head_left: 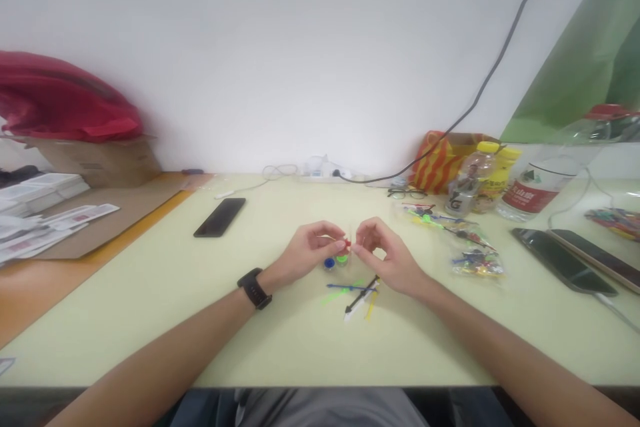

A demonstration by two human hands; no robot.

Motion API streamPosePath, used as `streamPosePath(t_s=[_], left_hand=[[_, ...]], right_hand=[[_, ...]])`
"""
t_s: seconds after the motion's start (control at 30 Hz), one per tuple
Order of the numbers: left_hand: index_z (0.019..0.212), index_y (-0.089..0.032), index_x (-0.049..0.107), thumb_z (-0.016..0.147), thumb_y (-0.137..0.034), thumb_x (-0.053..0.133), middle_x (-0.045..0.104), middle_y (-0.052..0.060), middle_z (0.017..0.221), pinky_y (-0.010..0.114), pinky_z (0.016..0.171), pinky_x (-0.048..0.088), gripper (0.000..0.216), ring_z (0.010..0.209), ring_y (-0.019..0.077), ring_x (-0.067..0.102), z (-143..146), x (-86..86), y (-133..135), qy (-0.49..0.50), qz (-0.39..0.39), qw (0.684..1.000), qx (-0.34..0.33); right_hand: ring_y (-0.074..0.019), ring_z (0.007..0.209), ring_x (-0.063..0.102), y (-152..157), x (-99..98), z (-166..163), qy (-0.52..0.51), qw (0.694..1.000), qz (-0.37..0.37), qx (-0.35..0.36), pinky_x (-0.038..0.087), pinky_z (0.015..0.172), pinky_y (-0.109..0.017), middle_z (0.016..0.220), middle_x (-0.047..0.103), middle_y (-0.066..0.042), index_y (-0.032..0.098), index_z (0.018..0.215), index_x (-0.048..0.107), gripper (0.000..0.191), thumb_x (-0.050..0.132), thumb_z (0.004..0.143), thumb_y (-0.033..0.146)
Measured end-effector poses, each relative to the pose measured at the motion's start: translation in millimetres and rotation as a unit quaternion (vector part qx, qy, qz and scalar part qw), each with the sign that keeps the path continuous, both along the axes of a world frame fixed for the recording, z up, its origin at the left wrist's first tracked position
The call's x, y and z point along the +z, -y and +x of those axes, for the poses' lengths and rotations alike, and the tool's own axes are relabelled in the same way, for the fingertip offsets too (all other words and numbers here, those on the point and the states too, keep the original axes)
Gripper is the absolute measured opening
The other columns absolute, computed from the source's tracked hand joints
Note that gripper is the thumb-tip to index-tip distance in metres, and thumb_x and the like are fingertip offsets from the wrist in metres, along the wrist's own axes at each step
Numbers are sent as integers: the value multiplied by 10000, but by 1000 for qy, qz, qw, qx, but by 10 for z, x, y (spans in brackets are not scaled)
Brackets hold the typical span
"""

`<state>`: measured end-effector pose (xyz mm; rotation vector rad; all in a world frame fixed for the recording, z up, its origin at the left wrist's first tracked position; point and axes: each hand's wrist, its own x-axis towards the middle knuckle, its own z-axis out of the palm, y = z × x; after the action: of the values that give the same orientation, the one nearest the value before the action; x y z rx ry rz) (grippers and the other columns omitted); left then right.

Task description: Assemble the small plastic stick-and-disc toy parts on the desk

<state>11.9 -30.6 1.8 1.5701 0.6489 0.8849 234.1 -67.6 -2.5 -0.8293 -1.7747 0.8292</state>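
Observation:
My left hand [311, 250], with a black watch on its wrist, pinches a small red plastic piece [347, 245] between thumb and fingertips. Just beside it, the thumb and fingertips of my right hand [387, 255] are pressed together; whatever they hold is too small and blurred to name. Below my fingertips a round blue piece [329, 264] and a round green piece [342, 259] rest on the table. Nearer to me lies a loose pile of thin plastic arrows: a blue arrow [345, 287], a black arrow [356, 302], a yellow one [371, 307], plus green and white ones.
A black phone [220, 217] lies on the left of the table [270, 347]. Clear bags of colourful plastic parts [477, 261], two phones [565, 260], glasses [407, 193] and bottles [537, 190] occupy the right. Cardboard [105, 220] and a box [100, 163] are far left.

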Motion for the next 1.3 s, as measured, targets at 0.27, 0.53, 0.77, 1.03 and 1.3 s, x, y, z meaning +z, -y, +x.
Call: streamPosePath(t_s=[0.27,0.53,0.77,1.03,1.3], left_hand=[[1030,-154,667,867,-372,824,727,78,969,302,757,547,314,878,194,721,46,14,43,5,12,1000,-15],[1026,-143,692,880,-427,803,717,64,855,300,723,547,338,766,162,681,54,13,13,10,-6,1000,14],[1026,-139,705,879,-422,807,715,65,840,304,719,535,335,758,161,672,42,35,12,27,-27,999,8],[1019,-135,710,859,-418,828,724,79,878,298,727,531,346,784,168,681,46,8,0,37,-32,999,12],[1028,-137,702,881,-414,808,722,78,901,295,748,520,331,782,159,671,47,10,16,17,-28,999,0]], right_hand=[[-145,701,615,28,-22,-52,10,1000,-13,4,519,640,-294,897,632,-12,229,1008,529,186,623,995,388],[-160,723,594,90,13,-11,16,990,116,-80,535,664,-317,959,620,-43,250,1161,548,148,572,1022,297],[-176,839,621,92,-48,-9,20,991,121,-54,562,717,-352,1295,589,-119,293,1406,369,424,561,1035,367],[-115,536,397,14,-6,28,-44,998,-19,-36,326,520,-244,614,426,83,232,1071,513,239,610,1015,443],[-140,729,585,28,-55,-42,-25,1000,-18,-3,477,628,-276,944,602,-23,228,1028,544,173,623,1003,379]])
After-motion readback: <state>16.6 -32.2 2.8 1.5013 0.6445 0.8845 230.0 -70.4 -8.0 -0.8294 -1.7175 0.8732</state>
